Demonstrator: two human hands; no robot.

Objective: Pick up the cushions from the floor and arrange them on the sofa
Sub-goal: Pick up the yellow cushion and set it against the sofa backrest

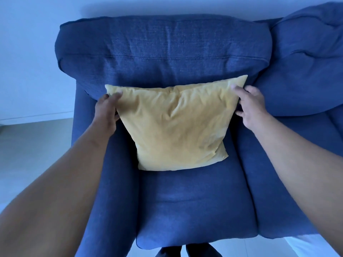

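A: Cushion?
B: Yellow cushion (178,125) stands on the blue sofa (194,204) seat, leaning on the back pad, between both hands.
A: Left hand?
B: Left hand (107,108) clasps the upper left corner, thumb on the front face, fingers behind it.
A: Right?
B: Right hand (249,106) is on the upper right edge, thumb on top; fingers look curled behind, partly hidden, so probably gripping.
A: Anything else?
B: Pale floor (33,154) left of the left arm.
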